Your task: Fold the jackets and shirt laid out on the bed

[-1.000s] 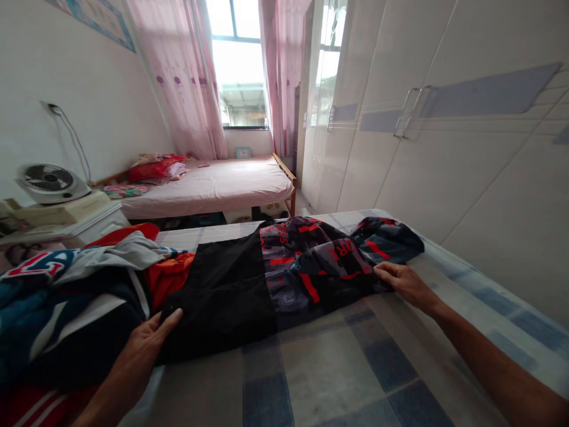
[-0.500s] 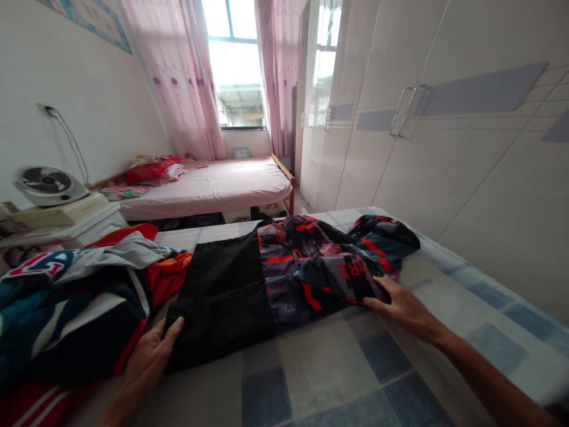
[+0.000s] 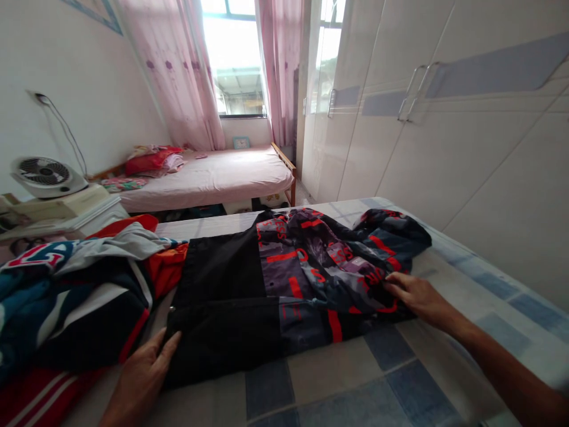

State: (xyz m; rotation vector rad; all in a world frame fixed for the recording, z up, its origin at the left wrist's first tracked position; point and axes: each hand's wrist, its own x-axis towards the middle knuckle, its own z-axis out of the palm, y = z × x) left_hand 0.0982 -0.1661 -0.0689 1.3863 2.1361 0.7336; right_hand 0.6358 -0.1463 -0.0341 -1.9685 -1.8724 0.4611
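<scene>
A black jacket [image 3: 222,332] with a dark patterned upper part and red lettering lies across the bed in front of me. At its hem on the left, my left hand [image 3: 144,367] is closed on the black cloth, thumb on top. My right hand [image 3: 415,295] pinches the jacket's patterned cloth on the right side, with the fingertips partly hidden in the folds. The hood or collar end lies bunched beyond that hand. A small snap shows at the hem near my left hand.
A heap of clothes [image 3: 84,296] lies left of the jacket on the checked bed sheet [image 3: 329,385]. Behind it, a fan [image 3: 47,176] stands on a white cabinet. A second bed [image 3: 222,178] is under the window, and a white wardrobe [image 3: 444,160] lines the right.
The jacket's near part has been drawn toward me and lies more spread, with a fold line along the black panel. My right hand has moved right, still holding cloth; the view has tilted slightly down.
</scene>
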